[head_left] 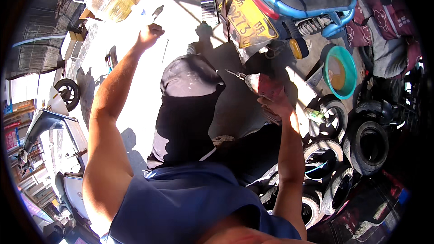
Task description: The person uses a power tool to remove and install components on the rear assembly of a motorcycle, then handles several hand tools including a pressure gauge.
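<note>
Gripping red drill (267, 86), slender metal bit (234, 73)

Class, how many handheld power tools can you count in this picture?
1: the red power tool, gripped in the person's right hand, to the right of the dark-trousered knee. Others may be hidden in shadow.

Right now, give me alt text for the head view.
A person's right hand holds a red power tool near a blue motorbike with a yellow plate; the left hand extends over sunlit ground. Tyres and a green basin are at right.
</note>
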{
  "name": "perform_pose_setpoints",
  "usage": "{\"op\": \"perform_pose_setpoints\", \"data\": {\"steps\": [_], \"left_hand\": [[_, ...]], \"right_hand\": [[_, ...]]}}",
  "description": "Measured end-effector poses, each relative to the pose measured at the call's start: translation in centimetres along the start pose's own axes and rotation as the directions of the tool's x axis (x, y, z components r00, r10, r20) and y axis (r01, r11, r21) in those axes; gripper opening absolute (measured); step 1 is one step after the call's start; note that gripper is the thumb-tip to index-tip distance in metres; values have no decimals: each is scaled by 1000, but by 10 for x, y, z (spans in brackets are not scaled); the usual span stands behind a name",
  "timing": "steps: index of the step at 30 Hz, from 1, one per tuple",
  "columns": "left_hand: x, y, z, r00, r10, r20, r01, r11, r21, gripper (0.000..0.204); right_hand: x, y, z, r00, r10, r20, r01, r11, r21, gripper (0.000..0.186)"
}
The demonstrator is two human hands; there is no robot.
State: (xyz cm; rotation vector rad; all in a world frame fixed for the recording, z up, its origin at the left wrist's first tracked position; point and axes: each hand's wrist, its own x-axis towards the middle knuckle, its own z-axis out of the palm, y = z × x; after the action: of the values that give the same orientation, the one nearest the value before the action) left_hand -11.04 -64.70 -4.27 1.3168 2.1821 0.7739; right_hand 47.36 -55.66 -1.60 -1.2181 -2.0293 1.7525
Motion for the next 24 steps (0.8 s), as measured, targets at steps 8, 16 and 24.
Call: {"op": "perform_pose_setpoints", "data": {"steps": [8, 16, 24], "left_hand": [[181, 37, 39, 973, 203, 106, -225, 933, 280, 41], [351, 3, 115, 905, 42, 424, -229, 886, 402, 47], [453, -18, 214, 591, 628, 506, -765, 635, 105, 40]], "right_hand": [[104, 16, 150, 999, -51, 11, 51, 998, 29, 60], [232, 33, 238, 834, 487, -259, -528, 842, -115, 57], [318, -37, 238, 655, 622, -429, -750, 603, -272, 42]]}}
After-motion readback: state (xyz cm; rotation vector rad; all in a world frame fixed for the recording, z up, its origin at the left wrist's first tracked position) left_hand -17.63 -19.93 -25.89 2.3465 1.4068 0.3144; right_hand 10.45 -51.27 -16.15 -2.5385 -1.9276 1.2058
